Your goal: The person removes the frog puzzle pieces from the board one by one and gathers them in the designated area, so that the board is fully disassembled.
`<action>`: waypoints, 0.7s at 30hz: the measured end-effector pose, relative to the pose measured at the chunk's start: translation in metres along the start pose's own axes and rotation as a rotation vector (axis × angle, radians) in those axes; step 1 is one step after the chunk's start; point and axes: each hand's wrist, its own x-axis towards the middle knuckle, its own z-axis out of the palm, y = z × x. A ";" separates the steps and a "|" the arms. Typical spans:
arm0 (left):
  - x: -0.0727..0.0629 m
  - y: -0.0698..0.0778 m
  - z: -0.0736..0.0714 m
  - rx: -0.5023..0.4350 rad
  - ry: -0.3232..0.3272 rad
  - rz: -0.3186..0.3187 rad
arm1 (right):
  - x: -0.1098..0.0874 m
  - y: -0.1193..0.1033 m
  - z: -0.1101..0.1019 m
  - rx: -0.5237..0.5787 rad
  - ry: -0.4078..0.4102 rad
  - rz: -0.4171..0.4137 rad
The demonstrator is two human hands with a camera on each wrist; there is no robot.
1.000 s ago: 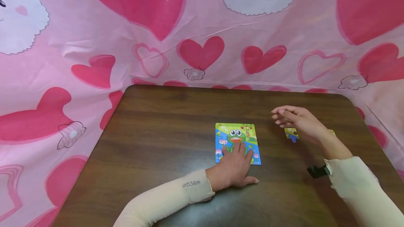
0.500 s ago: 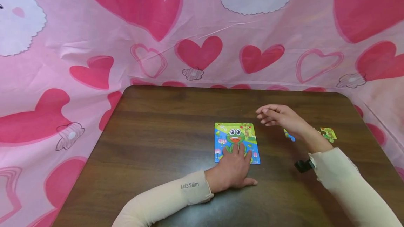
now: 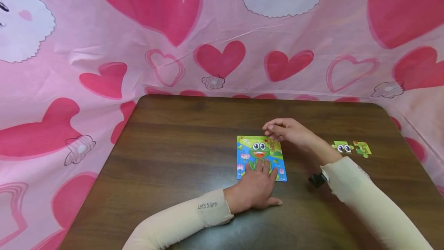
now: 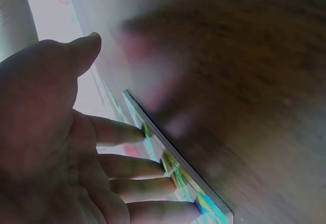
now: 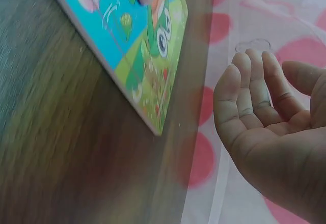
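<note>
A square frog picture puzzle board [image 3: 259,150] lies flat on the brown table, green above and blue below. My left hand [image 3: 254,189] rests its straight fingertips on the board's lower part. In the left wrist view those fingers [image 4: 140,168] touch the board near its edge, the thumb apart. Over the board's top right corner hovers my right hand [image 3: 288,131], its fingers loosely bent. The right wrist view shows that hand's palm [image 5: 275,137] with nothing in it, beside the board [image 5: 147,66].
To the right lie a puzzle piece with frog eyes [image 3: 343,147] and a green-yellow puzzle piece [image 3: 362,148]. The right forearm covers part of the table [image 3: 180,138] near them. A pink heart-print cloth [image 3: 222,22] hangs behind and at the sides.
My right hand has moved left from the loose pieces to the board's corner. A blue-and-green piece seen earlier is now out of sight; the eye piece has come into view. The left hand stays put.
</note>
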 end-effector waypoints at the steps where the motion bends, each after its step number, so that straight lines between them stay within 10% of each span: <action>1: 0.000 -0.001 0.001 -0.005 0.002 0.006 | 0.002 -0.001 0.003 -0.003 -0.012 0.004; 21: -0.004 -0.004 0.002 -0.030 0.030 0.070 | 0.026 -0.001 0.043 -0.044 -0.183 0.045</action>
